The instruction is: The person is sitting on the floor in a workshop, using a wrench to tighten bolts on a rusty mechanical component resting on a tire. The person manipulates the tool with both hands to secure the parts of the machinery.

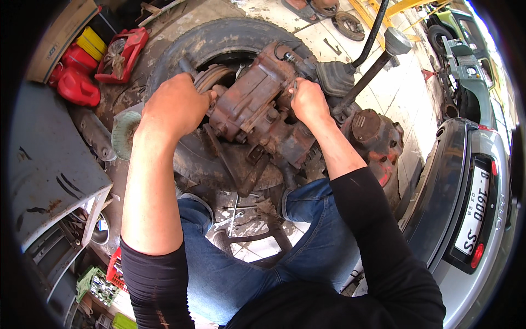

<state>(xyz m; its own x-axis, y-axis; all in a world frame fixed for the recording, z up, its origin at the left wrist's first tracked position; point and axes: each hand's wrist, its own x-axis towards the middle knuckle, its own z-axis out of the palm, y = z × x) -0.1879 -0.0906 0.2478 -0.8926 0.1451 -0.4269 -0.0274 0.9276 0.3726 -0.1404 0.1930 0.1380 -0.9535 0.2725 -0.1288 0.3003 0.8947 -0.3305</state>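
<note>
A rusty brown gearbox rests tilted on a large black tyre in front of my knees. My left hand is closed at the round flange on the gearbox's left end, its thumb toward the casing. Its fingertips are hidden behind the hand. On the far right of the casing, my right hand is closed, fingers pinched near a small metal part that I cannot make out. Beside it rise a rubber boot with a black lever and a second lever with a wide grey top.
Wrenches lie on the floor between my legs, by a low stool frame. A grey metal bench stands left, with red jerrycans behind it. A silver car is close on the right.
</note>
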